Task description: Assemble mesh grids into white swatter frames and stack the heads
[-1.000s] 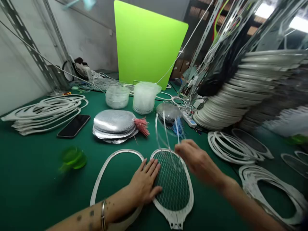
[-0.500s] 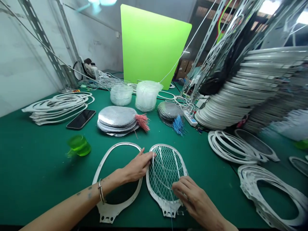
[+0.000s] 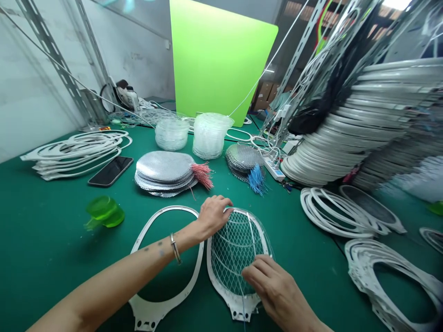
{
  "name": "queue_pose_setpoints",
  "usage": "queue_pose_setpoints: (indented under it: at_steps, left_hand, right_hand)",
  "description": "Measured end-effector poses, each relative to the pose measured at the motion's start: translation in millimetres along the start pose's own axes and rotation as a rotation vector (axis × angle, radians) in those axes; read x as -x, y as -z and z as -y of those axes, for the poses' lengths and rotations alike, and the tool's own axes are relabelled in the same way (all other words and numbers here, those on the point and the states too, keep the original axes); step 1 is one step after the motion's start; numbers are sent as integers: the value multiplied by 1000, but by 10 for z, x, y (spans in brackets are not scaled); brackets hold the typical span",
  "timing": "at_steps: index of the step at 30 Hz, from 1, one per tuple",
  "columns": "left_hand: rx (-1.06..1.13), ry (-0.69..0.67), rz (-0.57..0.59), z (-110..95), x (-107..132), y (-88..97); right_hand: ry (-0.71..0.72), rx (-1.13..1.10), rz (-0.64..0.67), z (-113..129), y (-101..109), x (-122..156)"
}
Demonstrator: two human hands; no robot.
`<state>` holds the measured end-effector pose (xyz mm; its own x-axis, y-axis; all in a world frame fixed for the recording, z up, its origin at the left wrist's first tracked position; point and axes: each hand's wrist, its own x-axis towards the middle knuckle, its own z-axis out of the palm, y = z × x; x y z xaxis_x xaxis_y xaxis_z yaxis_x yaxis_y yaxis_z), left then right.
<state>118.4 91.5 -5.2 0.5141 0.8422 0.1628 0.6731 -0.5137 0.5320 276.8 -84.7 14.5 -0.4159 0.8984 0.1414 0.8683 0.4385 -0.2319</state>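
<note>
fingers (image 3: 225, 202) at white frame (image 3: 229, 297), mesh (image 3: 226, 263) inside

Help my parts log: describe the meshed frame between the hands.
The white frame looks plastic: an oval narrowing to a holed tab nearest the viewer. Diamond mesh spans it, under a clear ribbed piece. It lies flat on the table, beside another frame. The left hand is at its top, the right hand at its lower right; contact is unclear.
</note>
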Motion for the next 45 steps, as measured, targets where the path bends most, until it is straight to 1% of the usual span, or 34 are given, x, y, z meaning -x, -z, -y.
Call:
queue_pose_setpoints:
  at_steps: [4, 6, 9, 17, 26, 29, 32, 34, 36, 37, 39, 41, 42, 45]
  left_hand:
    - [-70, -83, 44, 37, -156, -234]
    - [-92, -107, 56, 62, -188, -304]
    - [-117, -131, 59, 80, -205, -363]
    - [-186, -142, 49, 95, -212, -459]
    - [-237, -171, 40, 84, -202, -448]
    - [-259, -176, 30, 89, -198, -463]
    - [-280, -179, 22, 82, -191, -467]
    - [-291, -189, 22, 67, -175, -450]
    - [-303, -209, 23, 50, -146, -421]
    - [-311, -222, 25, 41, -129, -405]
    - [-329, -251, 29, 26, -96, -373]
    - [-347, -284, 36, 14, -71, -353]
    - [-354, -300, 42, 8, -63, -348]
    - [-363, -334, 64, -5, -49, -357]
  right_hand:
    - [-16, -20, 8, -8, -39, 10]
    - [-35, -29, 26, -20, -56, 19]
    - [-59, -40, 60, -34, -75, 20]
    - [-65, -72, 69, -76, -123, 17]
    - [-86, -132, 80, -96, -185, 8]
    - [-96, -160, 85, -66, -163, 10]
    - [-103, -209, 86, -70, -91, -11]
    - [-137, -240, 70, -150, -54, -77]
    - [-199, -209, -20, -307, -64, -208]
    - [-223, -148, -82, -406, -92, -295]
    - [-226, 54, -176, -613, -181, -484]
    - [-185, 236, -190, -780, -286, -652]
    - [-159, 284, -178, -838, -331, -716]
    - [-82, 307, -142, -911, -403, -823]
